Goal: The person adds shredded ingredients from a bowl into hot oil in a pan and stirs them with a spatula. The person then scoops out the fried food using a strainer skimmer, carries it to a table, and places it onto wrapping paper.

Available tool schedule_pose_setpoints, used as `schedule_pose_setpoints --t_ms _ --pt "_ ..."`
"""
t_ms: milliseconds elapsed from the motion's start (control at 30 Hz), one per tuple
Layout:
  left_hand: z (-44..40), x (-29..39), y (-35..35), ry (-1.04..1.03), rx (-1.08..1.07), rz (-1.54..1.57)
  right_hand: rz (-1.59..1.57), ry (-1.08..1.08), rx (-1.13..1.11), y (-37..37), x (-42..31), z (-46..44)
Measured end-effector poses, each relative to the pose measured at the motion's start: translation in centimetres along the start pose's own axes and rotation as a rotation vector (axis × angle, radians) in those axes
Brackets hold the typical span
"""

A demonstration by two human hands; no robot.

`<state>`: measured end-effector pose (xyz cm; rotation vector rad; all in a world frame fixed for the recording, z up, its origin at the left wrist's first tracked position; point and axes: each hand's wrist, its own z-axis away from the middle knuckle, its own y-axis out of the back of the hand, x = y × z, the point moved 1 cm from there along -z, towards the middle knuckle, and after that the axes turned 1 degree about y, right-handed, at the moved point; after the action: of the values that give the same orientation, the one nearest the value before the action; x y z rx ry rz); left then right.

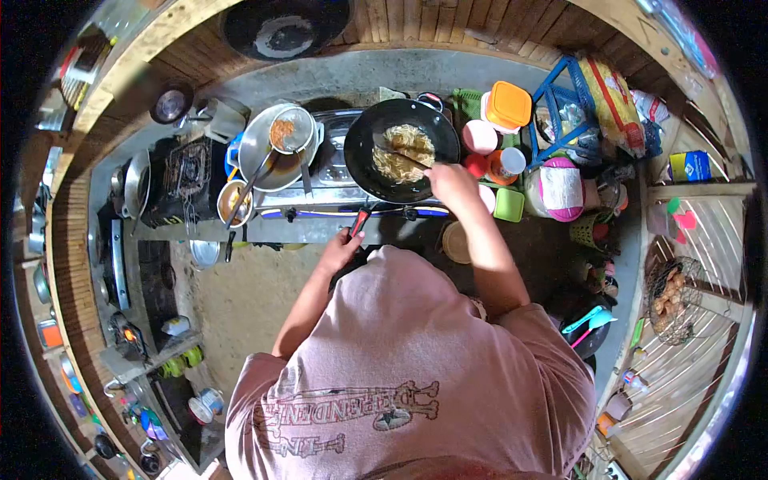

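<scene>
Step judged to be stirring: your right hand's (453,189) fingers were clamped on the stick (406,158), its tip in the food (390,168), which lay in the wok (362,152) just beyond them. Your left hand (342,250) gripped the red handle (362,219); the next stroke likely called for a steady wok.

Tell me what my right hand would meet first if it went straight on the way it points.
Your right hand points along the utensil it holds, toward the noodle-like strands in the black wok, so those would likely come first, though its height above them is hard to judge.
</scene>
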<state>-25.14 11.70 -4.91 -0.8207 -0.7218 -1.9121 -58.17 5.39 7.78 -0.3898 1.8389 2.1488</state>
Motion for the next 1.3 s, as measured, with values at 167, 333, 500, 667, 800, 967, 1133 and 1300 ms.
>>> schedule_pose_setpoints --t_ms 167,333,500,667,800,967,1133,1300 --pt "0.7 1.0 0.4 -0.093 -0.011 -0.188 0.141 0.127 -0.029 6.1 1.5 2.5" --pt "0.5 1.6 1.2 -0.034 -0.179 0.014 0.543 0.366 -0.042 12.6 -0.9 0.7" --pt "-1.0 -0.6 2.1 -0.011 -0.288 0.163 0.728 0.501 0.000 11.6 -2.9 -1.2" --pt "-1.4 -1.0 2.5 0.016 -0.385 0.270 0.816 0.333 0.042 6.4 0.1 -2.4" --pt "-3.8 -3.1 2.4 -0.021 -0.464 0.262 0.826 0.195 0.000 6.6 0.3 -0.2" --pt "-5.0 -3.9 2.4 -0.080 -0.557 0.320 0.877 0.072 0.081 7.9 -3.3 5.1" --pt "-4.9 -3.8 2.8 -0.079 -0.542 0.304 0.774 -0.197 -0.177 6.4 -9.5 9.8" --pt "-3.7 -1.3 4.0 -0.015 -0.555 0.235 0.557 -0.266 -0.080 -0.1 -9.5 8.9"
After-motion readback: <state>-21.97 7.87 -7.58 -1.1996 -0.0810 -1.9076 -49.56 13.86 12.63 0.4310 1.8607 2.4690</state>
